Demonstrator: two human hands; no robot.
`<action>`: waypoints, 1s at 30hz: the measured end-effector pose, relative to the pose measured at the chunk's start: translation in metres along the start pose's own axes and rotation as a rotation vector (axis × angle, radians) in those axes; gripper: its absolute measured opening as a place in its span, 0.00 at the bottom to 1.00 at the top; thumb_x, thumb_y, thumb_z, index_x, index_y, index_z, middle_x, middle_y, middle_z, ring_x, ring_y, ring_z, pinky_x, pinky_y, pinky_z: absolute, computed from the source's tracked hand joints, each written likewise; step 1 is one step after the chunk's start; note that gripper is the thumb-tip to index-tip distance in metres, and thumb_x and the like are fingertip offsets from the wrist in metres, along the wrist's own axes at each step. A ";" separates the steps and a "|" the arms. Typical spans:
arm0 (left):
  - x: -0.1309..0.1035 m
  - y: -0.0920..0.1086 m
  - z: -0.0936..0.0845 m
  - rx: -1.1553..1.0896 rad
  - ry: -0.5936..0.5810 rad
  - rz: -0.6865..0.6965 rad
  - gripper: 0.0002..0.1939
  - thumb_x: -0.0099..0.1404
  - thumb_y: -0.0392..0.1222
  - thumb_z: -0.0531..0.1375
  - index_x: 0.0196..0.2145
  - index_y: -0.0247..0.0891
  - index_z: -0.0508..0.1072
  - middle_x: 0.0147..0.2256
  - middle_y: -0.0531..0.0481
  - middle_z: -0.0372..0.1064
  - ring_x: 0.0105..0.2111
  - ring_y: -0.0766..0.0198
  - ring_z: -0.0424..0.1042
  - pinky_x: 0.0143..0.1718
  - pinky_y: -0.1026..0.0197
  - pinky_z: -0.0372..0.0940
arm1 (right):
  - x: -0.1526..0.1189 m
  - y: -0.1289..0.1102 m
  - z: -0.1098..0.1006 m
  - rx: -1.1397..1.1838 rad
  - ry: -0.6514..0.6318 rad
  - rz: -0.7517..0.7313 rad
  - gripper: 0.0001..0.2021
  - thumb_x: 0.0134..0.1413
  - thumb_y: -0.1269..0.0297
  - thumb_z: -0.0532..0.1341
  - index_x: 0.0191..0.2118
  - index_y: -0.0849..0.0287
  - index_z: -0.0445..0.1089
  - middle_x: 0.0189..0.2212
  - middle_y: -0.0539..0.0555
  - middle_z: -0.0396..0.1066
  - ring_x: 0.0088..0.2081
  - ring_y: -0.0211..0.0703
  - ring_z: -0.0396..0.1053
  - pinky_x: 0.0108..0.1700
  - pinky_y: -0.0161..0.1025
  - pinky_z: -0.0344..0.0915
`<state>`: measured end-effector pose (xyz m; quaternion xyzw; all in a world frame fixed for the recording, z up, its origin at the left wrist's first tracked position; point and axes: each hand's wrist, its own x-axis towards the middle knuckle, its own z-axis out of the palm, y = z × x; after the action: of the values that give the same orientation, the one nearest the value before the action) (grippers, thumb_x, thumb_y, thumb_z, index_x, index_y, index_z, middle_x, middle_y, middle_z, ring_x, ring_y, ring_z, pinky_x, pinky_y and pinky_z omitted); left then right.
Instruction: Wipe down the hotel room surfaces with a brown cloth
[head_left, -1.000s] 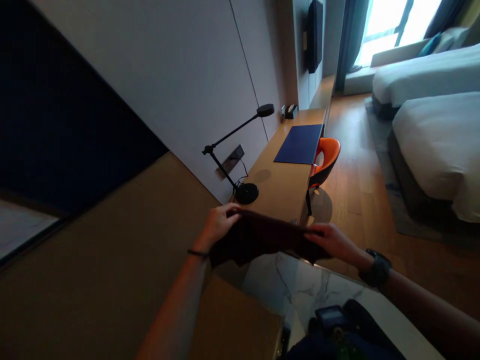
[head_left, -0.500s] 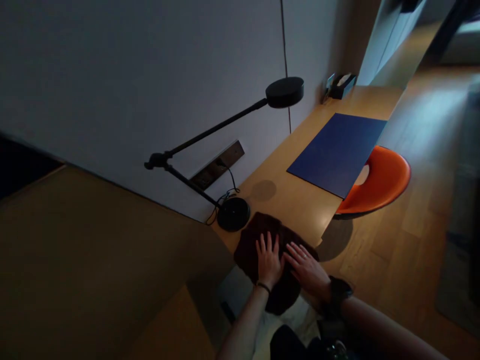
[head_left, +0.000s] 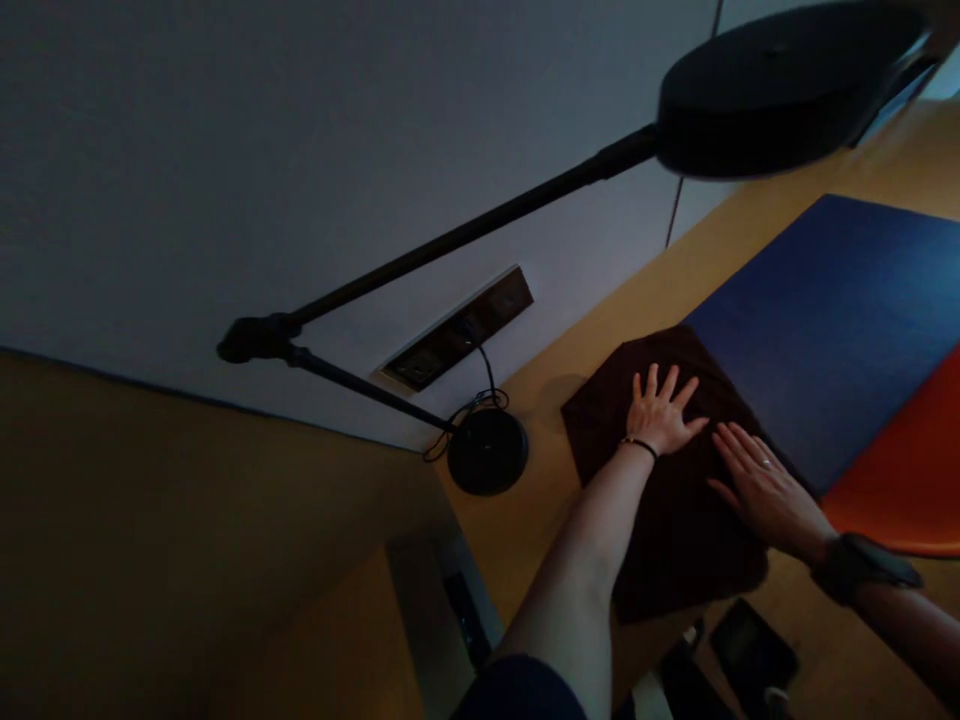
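Observation:
A dark brown cloth [head_left: 675, 530] lies spread over the wooden desk [head_left: 487, 525], its upper right edge meeting a blue mat [head_left: 832, 330]. Flat on the cloth, fingers spread, rests my left hand [head_left: 661, 415], with a thin dark band at the wrist. My right hand [head_left: 772, 495] is just to its right, also laid on the cloth with fingers stretched out; it wears a ring and a dark watch. Neither hand grips anything.
A black desk lamp [head_left: 487, 452] stands left of the cloth, its round head [head_left: 780, 95] reaching over the desk. Behind its base is a wall socket strip [head_left: 457, 335] with a cable. An orange chair [head_left: 907, 460] is at the right edge.
Both hands and the cloth have moved along the desk, away from its near end and up to the blue mat. The view has come closer to the lamp and mat.

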<state>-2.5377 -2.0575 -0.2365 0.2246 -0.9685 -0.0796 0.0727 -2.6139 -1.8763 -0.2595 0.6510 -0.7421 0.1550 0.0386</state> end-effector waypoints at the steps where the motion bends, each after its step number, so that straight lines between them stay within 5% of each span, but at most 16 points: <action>1: -0.012 -0.001 -0.002 0.005 0.011 -0.044 0.33 0.67 0.60 0.47 0.65 0.44 0.51 0.66 0.45 0.43 0.66 0.43 0.39 0.63 0.36 0.44 | 0.004 -0.015 0.004 -0.001 0.022 0.033 0.31 0.66 0.58 0.45 0.66 0.74 0.42 0.65 0.69 0.43 0.66 0.59 0.38 0.63 0.61 0.48; 4: -0.114 -0.003 -0.016 0.022 0.003 -0.178 0.31 0.69 0.53 0.46 0.66 0.41 0.48 0.67 0.44 0.41 0.66 0.44 0.40 0.61 0.38 0.51 | -0.020 -0.096 0.015 0.044 0.005 0.040 0.31 0.63 0.63 0.47 0.67 0.73 0.40 0.65 0.68 0.41 0.66 0.60 0.39 0.64 0.59 0.45; 8: -0.294 -0.019 -0.038 0.095 -0.036 -0.264 0.31 0.68 0.48 0.51 0.66 0.42 0.50 0.67 0.47 0.43 0.66 0.47 0.44 0.59 0.43 0.57 | -0.065 -0.207 0.024 0.135 -0.008 -0.342 0.31 0.55 0.67 0.54 0.64 0.69 0.51 0.64 0.62 0.49 0.65 0.54 0.44 0.68 0.50 0.34; 10: -0.338 -0.037 -0.040 0.141 0.008 -0.311 0.29 0.67 0.41 0.51 0.65 0.38 0.52 0.65 0.46 0.47 0.65 0.50 0.45 0.60 0.45 0.56 | -0.057 -0.235 0.032 0.154 -0.022 -0.486 0.30 0.52 0.68 0.55 0.62 0.66 0.57 0.63 0.59 0.52 0.64 0.52 0.46 0.68 0.51 0.30; 12: -0.337 -0.064 -0.039 0.188 0.076 -0.368 0.28 0.66 0.34 0.49 0.64 0.34 0.54 0.64 0.44 0.51 0.65 0.53 0.46 0.61 0.46 0.55 | -0.020 -0.243 0.043 0.159 -0.047 -0.510 0.29 0.51 0.68 0.55 0.61 0.66 0.59 0.62 0.57 0.54 0.64 0.51 0.47 0.68 0.51 0.29; 17: -0.256 -0.141 -0.046 0.246 0.219 -0.501 0.25 0.67 0.34 0.49 0.61 0.28 0.57 0.63 0.37 0.53 0.65 0.51 0.46 0.62 0.44 0.52 | 0.112 -0.229 0.070 0.195 -0.125 -0.513 0.29 0.54 0.68 0.55 0.62 0.68 0.55 0.65 0.59 0.47 0.66 0.50 0.41 0.66 0.53 0.44; 19: -0.242 -0.163 -0.057 0.238 0.257 -0.530 0.22 0.68 0.36 0.50 0.59 0.31 0.61 0.62 0.38 0.55 0.63 0.49 0.50 0.61 0.41 0.53 | 0.147 -0.227 0.074 0.208 -0.142 -0.549 0.28 0.57 0.67 0.54 0.63 0.67 0.53 0.66 0.58 0.43 0.66 0.50 0.39 0.65 0.55 0.48; 22: -0.249 -0.182 -0.078 0.210 0.305 -0.617 0.15 0.68 0.35 0.51 0.50 0.35 0.69 0.51 0.38 0.67 0.50 0.51 0.67 0.50 0.47 0.64 | 0.180 -0.235 0.067 0.221 -0.156 -0.597 0.27 0.61 0.66 0.53 0.64 0.65 0.52 0.66 0.57 0.44 0.66 0.48 0.39 0.65 0.54 0.50; 25: -0.260 -0.194 -0.099 0.161 0.386 -0.764 0.12 0.69 0.36 0.48 0.42 0.35 0.71 0.34 0.43 0.70 0.35 0.58 0.70 0.37 0.56 0.67 | 0.201 -0.251 0.058 0.263 -0.185 -0.604 0.26 0.63 0.66 0.51 0.65 0.65 0.52 0.65 0.57 0.47 0.66 0.46 0.43 0.64 0.51 0.53; 28: -0.256 -0.197 -0.106 0.118 0.521 -0.829 0.15 0.70 0.36 0.46 0.49 0.33 0.67 0.37 0.41 0.70 0.39 0.58 0.71 0.41 0.58 0.67 | 0.218 -0.261 0.063 0.257 -0.202 -0.532 0.23 0.62 0.69 0.50 0.62 0.66 0.58 0.63 0.59 0.53 0.65 0.50 0.46 0.64 0.53 0.52; 30: -0.250 -0.195 -0.099 0.096 0.479 -0.665 0.19 0.70 0.35 0.46 0.56 0.33 0.62 0.47 0.39 0.69 0.49 0.58 0.68 0.50 0.56 0.65 | 0.224 -0.261 0.074 0.223 -0.195 -0.459 0.23 0.59 0.73 0.49 0.59 0.67 0.62 0.61 0.61 0.55 0.64 0.52 0.48 0.65 0.56 0.50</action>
<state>-2.2158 -2.1311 -0.2021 0.5406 -0.8015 0.0011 0.2556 -2.3813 -2.1379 -0.2243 0.8143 -0.5535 0.1596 -0.0711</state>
